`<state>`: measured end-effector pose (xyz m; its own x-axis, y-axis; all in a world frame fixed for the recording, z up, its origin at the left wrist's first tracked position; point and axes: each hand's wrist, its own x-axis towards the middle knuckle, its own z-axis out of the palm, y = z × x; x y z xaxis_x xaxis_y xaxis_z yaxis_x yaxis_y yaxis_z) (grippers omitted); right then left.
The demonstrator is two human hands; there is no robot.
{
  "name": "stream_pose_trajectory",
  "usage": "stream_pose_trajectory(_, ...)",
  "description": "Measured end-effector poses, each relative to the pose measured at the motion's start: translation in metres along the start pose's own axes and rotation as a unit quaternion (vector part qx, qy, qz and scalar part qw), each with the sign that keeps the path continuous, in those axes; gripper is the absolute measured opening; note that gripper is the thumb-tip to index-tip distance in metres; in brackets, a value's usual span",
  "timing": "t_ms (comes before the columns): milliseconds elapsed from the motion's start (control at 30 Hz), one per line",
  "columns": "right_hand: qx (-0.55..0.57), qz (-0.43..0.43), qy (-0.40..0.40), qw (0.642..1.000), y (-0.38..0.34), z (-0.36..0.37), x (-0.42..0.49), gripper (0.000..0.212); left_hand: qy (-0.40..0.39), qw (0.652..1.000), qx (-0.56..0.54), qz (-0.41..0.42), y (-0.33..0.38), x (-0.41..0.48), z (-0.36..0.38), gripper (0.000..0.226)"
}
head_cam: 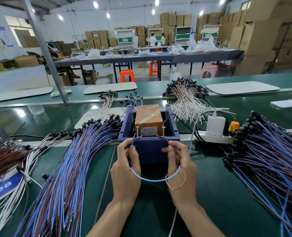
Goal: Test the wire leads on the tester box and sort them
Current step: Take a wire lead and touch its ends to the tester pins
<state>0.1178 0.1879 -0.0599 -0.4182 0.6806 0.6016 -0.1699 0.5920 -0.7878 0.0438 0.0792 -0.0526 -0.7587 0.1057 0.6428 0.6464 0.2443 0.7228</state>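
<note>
The left hand point(125, 173) pinches the blue end of one wire lead point(152, 180) up by the left screw point(137, 132) of the blue tester box point(148, 149); the right hand point(182, 171) pinches its brown end by the right screw point(163, 131). The slack loops between both hands, above the green table point(210, 194), with a heap of leads point(70, 168) at the left

Orange tester point(148, 115) in blue box point(148, 147); blue-and-brown leads point(76, 161).

bare green mat point(152, 211) between wire heaps point(70, 161) left and right, tester box point(148, 134) ahead
</note>
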Motion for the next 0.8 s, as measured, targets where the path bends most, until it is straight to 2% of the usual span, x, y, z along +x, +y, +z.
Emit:
stream_pose_trajectory(200,-0.004,0.017,0.006,1.000,-0.007,-0.009,-0.005,0.013,-0.020,1.000,0.000,-0.006,0.005,-0.007,-0.008,0.016)
stream_pose_trajectory(333,-0.004,0.045,0.006,0.999,-0.007,-0.016,-0.009,0.027,-0.035,0.998,0.045,-0.008,0.003,-0.011,-0.016,0.017)
stream_pose_trajectory(433,-0.014,0.053,-0.003,0.998,-0.008,-0.021,-0.011,0.023,-0.043,0.994,0.090,-0.053,0.002,-0.013,-0.022,0.021)
stream_pose_trajectory(500,-0.021,0.065,-0.027,0.997,-0.010,-0.023,-0.012,0.013,-0.046,0.989,0.104,-0.095,0.003,-0.015,-0.028,0.025)
stream_pose_trajectory(567,-0.046,0.060,-0.060,0.995,-0.011,-0.025,-0.014,0.017,-0.075,0.979,0.154,-0.109,0.001,-0.017,-0.035,0.030)
stream_pose_trajectory(667,-0.117,0.030,-0.151,0.981,-0.017,-0.029,-0.019,0.044,-0.197,0.916,0.336,-0.090,-0.002,-0.022,-0.047,0.054)
stream_pose_trajectory(733,-0.197,-0.002,-0.207,0.958,-0.019,-0.032,-0.022,0.067,-0.261,0.881,0.386,-0.078,0.000,-0.023,-0.056,0.076)
stream_pose_trajectory(800,-0.241,0.002,-0.229,0.943,-0.021,-0.036,-0.022,0.077,-0.327,0.845,0.413,-0.086,0.007,-0.016,-0.070,0.079)
